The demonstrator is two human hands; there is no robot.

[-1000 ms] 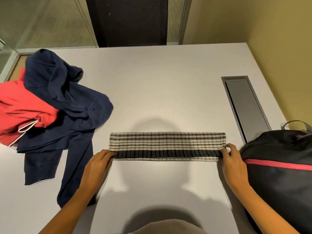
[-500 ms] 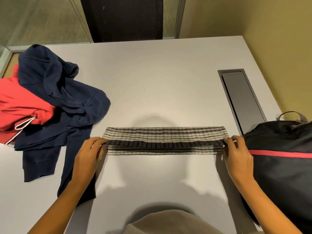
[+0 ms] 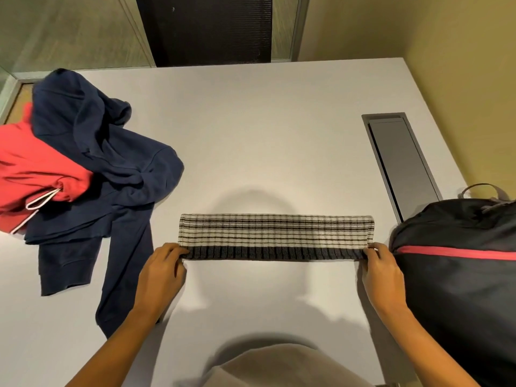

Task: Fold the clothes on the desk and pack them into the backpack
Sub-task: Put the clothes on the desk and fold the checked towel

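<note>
The striped garment [image 3: 276, 233] lay folded into a long band on the desk [image 3: 265, 121], just left of the backpack [image 3: 460, 275]. The left hand [image 3: 163, 270] and right hand [image 3: 384, 270] pinched its 2 near corners, thumbs probably underneath.

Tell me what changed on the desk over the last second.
The dark hem band of the striped sweater, which lay mid-strip half a second ago with pale stripes nearer the person, now runs along the near edge. The left hand and right hand still pinch its two near corners. The navy hoodie, red garment and backpack stayed put.
</note>
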